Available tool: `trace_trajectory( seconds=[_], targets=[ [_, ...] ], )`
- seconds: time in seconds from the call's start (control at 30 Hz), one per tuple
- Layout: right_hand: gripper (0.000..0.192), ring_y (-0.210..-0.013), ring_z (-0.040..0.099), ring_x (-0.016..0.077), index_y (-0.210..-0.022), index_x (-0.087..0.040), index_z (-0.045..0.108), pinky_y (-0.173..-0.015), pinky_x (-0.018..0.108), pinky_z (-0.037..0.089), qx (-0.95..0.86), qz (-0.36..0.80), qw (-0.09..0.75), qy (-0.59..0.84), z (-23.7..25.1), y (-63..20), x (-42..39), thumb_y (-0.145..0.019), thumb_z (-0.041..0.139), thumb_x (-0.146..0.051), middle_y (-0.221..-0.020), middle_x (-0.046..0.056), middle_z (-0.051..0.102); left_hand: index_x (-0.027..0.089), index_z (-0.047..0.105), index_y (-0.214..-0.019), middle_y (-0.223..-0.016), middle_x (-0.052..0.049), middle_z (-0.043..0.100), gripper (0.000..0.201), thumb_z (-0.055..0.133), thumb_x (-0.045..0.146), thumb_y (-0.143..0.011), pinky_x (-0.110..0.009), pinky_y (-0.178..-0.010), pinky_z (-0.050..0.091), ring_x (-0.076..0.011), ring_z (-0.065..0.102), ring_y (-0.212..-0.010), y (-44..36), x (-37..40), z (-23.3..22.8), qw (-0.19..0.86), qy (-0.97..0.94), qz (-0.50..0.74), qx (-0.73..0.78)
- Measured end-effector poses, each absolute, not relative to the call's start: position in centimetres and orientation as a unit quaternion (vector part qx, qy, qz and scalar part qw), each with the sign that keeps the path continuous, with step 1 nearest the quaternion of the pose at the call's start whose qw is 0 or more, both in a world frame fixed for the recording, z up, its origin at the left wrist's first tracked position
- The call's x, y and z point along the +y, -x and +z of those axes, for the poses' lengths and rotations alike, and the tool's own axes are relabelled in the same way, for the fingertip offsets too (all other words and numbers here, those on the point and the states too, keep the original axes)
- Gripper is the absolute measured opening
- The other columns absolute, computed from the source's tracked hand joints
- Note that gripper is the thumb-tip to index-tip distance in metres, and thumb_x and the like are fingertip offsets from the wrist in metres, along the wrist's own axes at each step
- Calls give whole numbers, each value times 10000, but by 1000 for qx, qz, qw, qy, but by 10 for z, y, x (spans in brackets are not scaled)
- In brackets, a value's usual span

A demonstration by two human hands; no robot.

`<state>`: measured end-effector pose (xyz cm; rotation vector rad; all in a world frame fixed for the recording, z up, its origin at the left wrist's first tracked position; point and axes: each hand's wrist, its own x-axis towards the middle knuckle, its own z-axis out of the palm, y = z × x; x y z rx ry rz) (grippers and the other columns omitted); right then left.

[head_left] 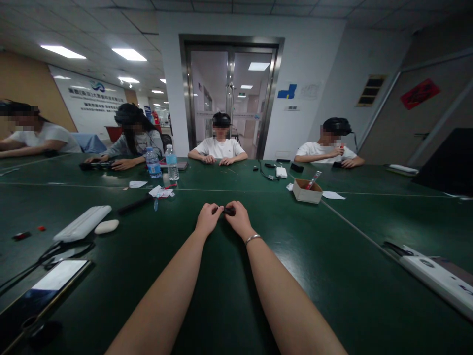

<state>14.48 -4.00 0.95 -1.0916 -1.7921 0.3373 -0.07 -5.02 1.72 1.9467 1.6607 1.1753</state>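
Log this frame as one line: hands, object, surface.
left hand: pinching small black object | right hand: pinching same object | surface: green table | nearby: cardboard box

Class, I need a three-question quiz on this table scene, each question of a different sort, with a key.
1. True or false: both hands touch the small black object.
2. Which wrist wears the bracelet: A left, B right?
3. What stands beside the person in grey across the table?

Key:
1. True: left hand and right hand pinch it between them above the green table.
2. B.
3. Two water bottles.
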Motion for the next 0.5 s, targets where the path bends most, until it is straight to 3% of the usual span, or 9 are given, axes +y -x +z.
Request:
trace_trajectory(
  seconds=[0.23,0.4,0.5],
  targets=[
    [196,-756,510,166,-770,-189,544,-692,285,432,-736,123,494,447,9,-145,-39,-639,604,-56,-794,-1,522,197,645,-734,-793,-48,554,410,394,497,-860,-330,-759,452,-185,554,-775,2,-46,13,155,-685,401,589],
    [206,-758,513,163,-776,-187,548,-694,277,430,-729,129,497,453,8,-146,-38,-633,593,-44,-801,1,525,207,604,-1040,-1009,-59,605,270,447,341,-866,-346,-858,457,-184,574,-932,1,-43,10,196,-677,480,523],
    [214,-759,517,163,-781,-190,551,-692,275,432,-727,134,494,458,8,-146,-37,-628,598,-49,-805,1,526,203,576,-1076,-1073,-58,605,271,467,186,-828,-329,-885,470,-168,582,-980,-1,-43,10,230,-681,508,474]
  ],
)
